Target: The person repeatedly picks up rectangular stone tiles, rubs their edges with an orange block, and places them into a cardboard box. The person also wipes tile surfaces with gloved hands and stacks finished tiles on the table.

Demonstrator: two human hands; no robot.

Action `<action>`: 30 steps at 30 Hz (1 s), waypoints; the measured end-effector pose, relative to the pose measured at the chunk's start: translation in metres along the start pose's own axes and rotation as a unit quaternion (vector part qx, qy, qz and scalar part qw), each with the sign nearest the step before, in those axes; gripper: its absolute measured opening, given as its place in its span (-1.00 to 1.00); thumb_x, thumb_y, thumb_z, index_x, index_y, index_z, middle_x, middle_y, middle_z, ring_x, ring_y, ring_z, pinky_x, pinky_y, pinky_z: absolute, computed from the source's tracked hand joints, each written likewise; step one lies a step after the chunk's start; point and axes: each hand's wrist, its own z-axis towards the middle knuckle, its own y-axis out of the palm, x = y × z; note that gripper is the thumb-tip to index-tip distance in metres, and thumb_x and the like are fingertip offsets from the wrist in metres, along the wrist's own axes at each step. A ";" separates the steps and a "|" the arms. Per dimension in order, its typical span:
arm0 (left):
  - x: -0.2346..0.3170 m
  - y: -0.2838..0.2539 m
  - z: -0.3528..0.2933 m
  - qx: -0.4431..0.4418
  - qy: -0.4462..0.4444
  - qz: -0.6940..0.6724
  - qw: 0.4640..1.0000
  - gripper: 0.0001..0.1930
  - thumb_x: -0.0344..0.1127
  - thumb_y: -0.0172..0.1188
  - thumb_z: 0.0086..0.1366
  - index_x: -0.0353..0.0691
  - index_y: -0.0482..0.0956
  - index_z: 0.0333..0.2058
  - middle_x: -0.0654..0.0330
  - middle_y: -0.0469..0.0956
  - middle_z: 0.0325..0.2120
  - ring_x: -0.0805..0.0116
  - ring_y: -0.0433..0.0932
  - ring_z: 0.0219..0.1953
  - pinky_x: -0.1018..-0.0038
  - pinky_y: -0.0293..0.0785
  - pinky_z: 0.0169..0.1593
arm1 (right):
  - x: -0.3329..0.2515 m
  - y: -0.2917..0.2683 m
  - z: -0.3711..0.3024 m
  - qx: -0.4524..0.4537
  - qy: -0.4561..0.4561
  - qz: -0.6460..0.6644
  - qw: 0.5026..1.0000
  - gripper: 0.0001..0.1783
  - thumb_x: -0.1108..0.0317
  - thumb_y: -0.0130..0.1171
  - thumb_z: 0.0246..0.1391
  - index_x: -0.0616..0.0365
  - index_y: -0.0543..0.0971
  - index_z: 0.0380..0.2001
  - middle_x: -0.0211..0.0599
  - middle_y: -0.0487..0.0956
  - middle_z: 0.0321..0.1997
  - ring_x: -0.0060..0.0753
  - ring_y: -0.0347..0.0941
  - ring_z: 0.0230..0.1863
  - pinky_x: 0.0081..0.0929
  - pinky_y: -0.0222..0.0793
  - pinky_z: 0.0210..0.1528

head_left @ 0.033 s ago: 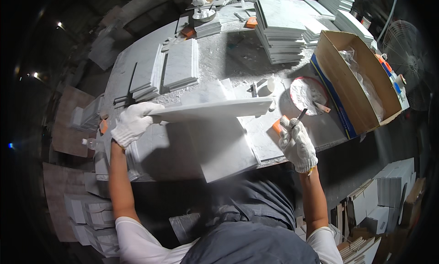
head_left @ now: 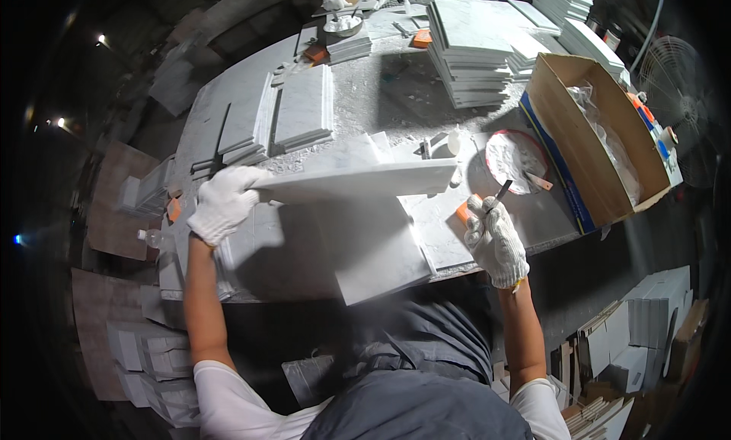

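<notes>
The left hand (head_left: 226,202), in a white knit glove, has its grip closed on one end of a pale marble slab (head_left: 358,182). The slab is held tilted, well to the left of the open carton (head_left: 571,135), its free end pointing toward that box. The right hand (head_left: 496,242), nearer the carton and on the person's side of it, has its grip curled tight around a slim dark blade (head_left: 502,190), tip up and apart from the slab.

One slab is in hand, with no blade on it at this moment. Stacked slabs (head_left: 303,108) lie far left of the carton, and a taller pile (head_left: 470,51) rises beyond and left of it; whether these are finished or waiting I cannot tell. The bowl (head_left: 540,144) just left of the carton holds plenty of white paste.

Another slab (head_left: 384,261) lies flat, left of the carton, a corner reaching the near edge of the bench (head_left: 403,97). Room is tight between the right hand and the carton, with the bowl close beyond and an orange block (head_left: 462,213) beside the fingers. The widest bare patch is farther off, left of the carton and short of the taller pile.
</notes>
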 end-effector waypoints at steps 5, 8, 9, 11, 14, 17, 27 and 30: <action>0.063 0.051 0.028 0.117 0.042 0.176 0.977 -0.56 -0.19 0.44 0.04 -0.16 0.60 -0.09 0.13 0.57 -0.19 0.04 0.47 -0.02 0.12 0.41 0.14 | -0.002 0.015 0.009 0.006 0.096 0.176 0.980 -0.74 0.39 0.28 0.17 0.23 0.56 -0.10 -0.08 0.58 -0.19 -0.05 0.54 -0.18 -0.22 0.52 -0.12; 0.102 0.089 0.052 0.170 0.048 0.160 0.971 -0.58 -0.09 0.48 0.00 -0.06 0.61 -0.17 0.20 0.56 -0.23 0.11 0.50 -0.07 0.20 0.39 0.09 | -0.008 0.010 0.012 -0.012 0.108 0.310 0.945 -0.75 0.39 0.25 0.23 0.12 0.55 -0.04 -0.29 0.57 -0.19 -0.33 0.52 -0.23 -0.43 0.52 -0.20; 0.108 0.094 0.058 0.189 0.049 0.142 0.970 -0.61 -0.10 0.47 0.01 -0.03 0.62 -0.19 0.22 0.57 -0.23 0.12 0.51 -0.07 0.20 0.38 0.10 | -0.012 0.006 0.012 -0.016 0.106 0.306 0.946 -0.72 0.35 0.24 0.27 0.10 0.53 0.02 -0.34 0.57 -0.19 -0.40 0.52 -0.25 -0.48 0.50 -0.23; 0.109 0.089 0.060 0.206 0.065 0.052 0.975 -0.74 -0.28 0.42 -0.02 -0.03 0.66 -0.29 0.23 0.62 -0.29 0.16 0.54 -0.05 0.21 0.37 0.15 | -0.025 -0.008 0.018 -0.019 0.033 0.065 0.997 -0.65 0.29 0.23 0.35 0.07 0.50 0.14 -0.45 0.57 -0.19 -0.55 0.51 -0.30 -0.58 0.47 -0.30; 0.096 0.068 0.049 0.247 0.155 -0.011 0.957 -0.71 -0.38 0.35 -0.11 -0.08 0.72 -0.31 0.21 0.67 -0.31 0.13 0.52 0.04 0.22 0.32 0.29 | -0.046 -0.033 0.032 -0.053 0.137 0.369 0.918 -0.48 0.24 0.28 0.35 0.11 0.44 0.29 -0.51 0.57 -0.21 -0.65 0.49 -0.33 -0.68 0.42 -0.39; 0.086 0.054 0.036 0.130 0.164 -0.046 0.977 -0.69 -0.49 0.30 -0.12 -0.12 0.73 -0.30 0.21 0.66 -0.35 0.05 0.51 0.05 0.20 0.34 0.26 | -0.066 -0.043 0.049 -0.094 0.101 0.327 0.935 -0.40 0.32 0.21 0.31 0.18 0.38 0.37 -0.49 0.52 -0.14 -0.73 0.41 -0.25 -0.73 0.36 -0.34; 0.096 0.065 0.041 0.096 0.195 0.019 0.976 -0.68 -0.31 0.40 -0.04 -0.10 0.71 -0.22 0.23 0.65 -0.25 0.04 0.52 0.08 0.18 0.35 0.25 | -0.148 -0.010 0.120 -0.381 -0.048 -0.029 0.923 -0.61 0.36 0.39 0.20 0.20 0.68 0.08 -0.31 0.72 -0.09 -0.62 0.59 -0.26 -0.61 0.55 -0.19; 0.099 0.071 0.045 0.127 0.194 0.071 0.970 -0.64 -0.29 0.40 -0.08 -0.08 0.71 -0.21 0.20 0.64 -0.20 -0.06 0.40 0.25 0.12 0.28 0.33 | -0.165 -0.002 0.125 -0.444 -0.097 -0.148 0.878 -0.59 0.35 0.29 0.26 0.07 0.65 0.17 -0.29 0.67 -0.04 -0.46 0.63 -0.06 -0.49 0.68 -0.16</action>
